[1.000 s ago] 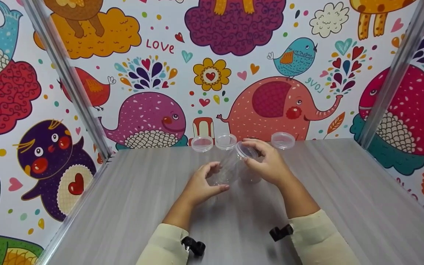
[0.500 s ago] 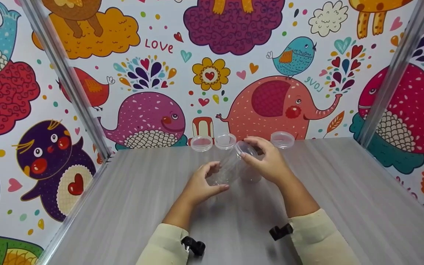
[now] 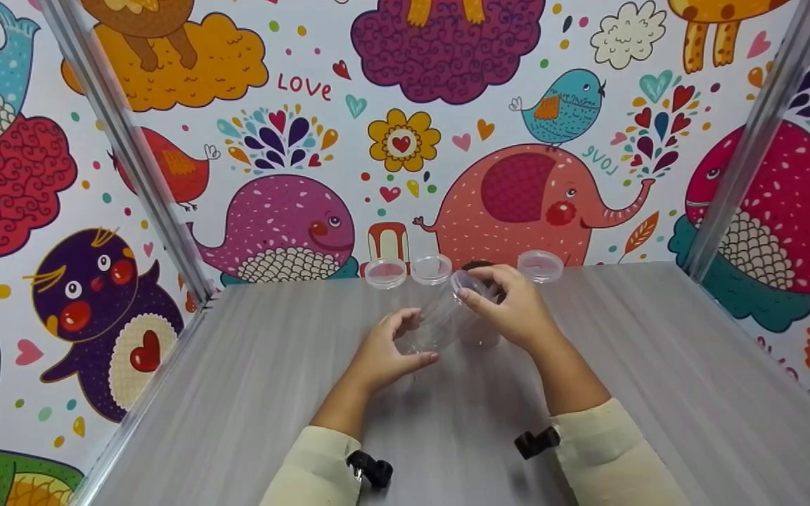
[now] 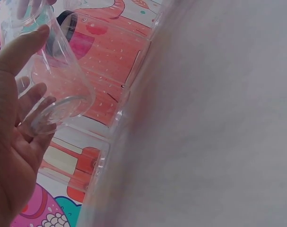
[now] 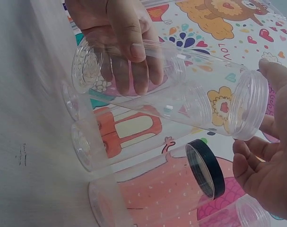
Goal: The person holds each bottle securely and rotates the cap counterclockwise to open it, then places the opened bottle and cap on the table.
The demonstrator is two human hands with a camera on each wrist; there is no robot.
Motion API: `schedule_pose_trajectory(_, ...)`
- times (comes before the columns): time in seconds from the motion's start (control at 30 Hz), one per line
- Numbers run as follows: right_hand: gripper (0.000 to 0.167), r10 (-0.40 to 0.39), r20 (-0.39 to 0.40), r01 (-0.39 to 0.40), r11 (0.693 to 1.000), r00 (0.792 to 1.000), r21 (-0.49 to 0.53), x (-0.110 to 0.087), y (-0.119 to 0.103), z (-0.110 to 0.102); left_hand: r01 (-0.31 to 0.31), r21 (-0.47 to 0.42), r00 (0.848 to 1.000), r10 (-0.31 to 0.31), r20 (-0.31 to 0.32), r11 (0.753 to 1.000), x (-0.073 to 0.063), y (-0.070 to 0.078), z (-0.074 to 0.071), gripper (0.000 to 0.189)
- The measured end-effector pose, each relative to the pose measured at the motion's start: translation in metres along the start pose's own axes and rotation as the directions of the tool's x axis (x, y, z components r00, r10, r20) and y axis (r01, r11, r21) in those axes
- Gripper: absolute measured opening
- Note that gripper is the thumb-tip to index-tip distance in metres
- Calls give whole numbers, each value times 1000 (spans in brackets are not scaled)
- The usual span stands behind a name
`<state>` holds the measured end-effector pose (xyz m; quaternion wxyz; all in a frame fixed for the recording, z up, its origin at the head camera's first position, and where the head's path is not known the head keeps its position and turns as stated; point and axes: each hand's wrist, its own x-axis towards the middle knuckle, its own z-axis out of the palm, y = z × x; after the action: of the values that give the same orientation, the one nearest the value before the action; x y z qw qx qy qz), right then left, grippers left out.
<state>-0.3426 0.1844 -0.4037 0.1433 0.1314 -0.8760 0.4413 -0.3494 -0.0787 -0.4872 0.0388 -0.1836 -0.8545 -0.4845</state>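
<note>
A clear plastic jar (image 3: 434,325) is held tilted above the table, its top leaning right. My left hand (image 3: 385,355) grips its lower body; in the left wrist view, the thumb lies along the side of the jar (image 4: 63,75), with fingers behind it. My right hand (image 3: 517,309) holds the jar's top between thumb and fingers, which the right wrist view shows on opposite sides of the ridged clear rim (image 5: 249,105). Whether a clear lid covers the mouth, I cannot tell. Just behind stands another jar (image 5: 152,189) with a black lid (image 5: 205,169), partly hidden by my right hand in the head view.
Two clear jars with ridged tops, a left one (image 3: 385,274) and a middle one (image 3: 431,269), stand at the back of the grey table (image 3: 271,379). Another clear jar (image 3: 540,268) stands to their right. A patterned wall (image 3: 405,84) rises behind, with metal posts (image 3: 749,154) at the corners.
My right thumb and fingers have shifted slightly around the jar's top, and more of the black lid behind shows. The left hand keeps its grip in about the same place.
</note>
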Motion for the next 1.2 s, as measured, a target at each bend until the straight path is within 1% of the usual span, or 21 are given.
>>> schedule_pose_trajectory(0.17,45,-53,16,52,997,998,60,-1,0,-1,-3,2,1000,3,-3,1000,-1,1,0,93)
schedule_pose_trajectory(0.33,46,-76,35,72,993,997,97,-2,-2,-1,2,15,1000,-2,3,1000,-1,3,-1,96)
schedule_pose_trajectory(0.57,49,-79,39,74,991,996,114,-2,-1,-1,-5,21,1000,5,-4,1000,-1,2,0,93)
schedule_pose_trajectory(0.83,48,-121,25,118,988,992,100,-1,2,-2,0,11,1000,0,1,1000,0,0,0,96)
schedule_pose_trajectory(0.93,51,-90,6,89,995,996,48,-1,1,-2,-1,13,1000,1,1,1000,0,1,-1,94)
schedule_pose_trajectory(1.1,62,-8,-21,7,999,1000,-46,-1,-1,-1,3,22,1000,-3,-2,1000,-1,3,0,94)
schedule_pose_trajectory(1.2,62,7,-26,-8,999,1000,-51,0,-1,0,0,25,1000,0,-4,1000,-2,3,0,95)
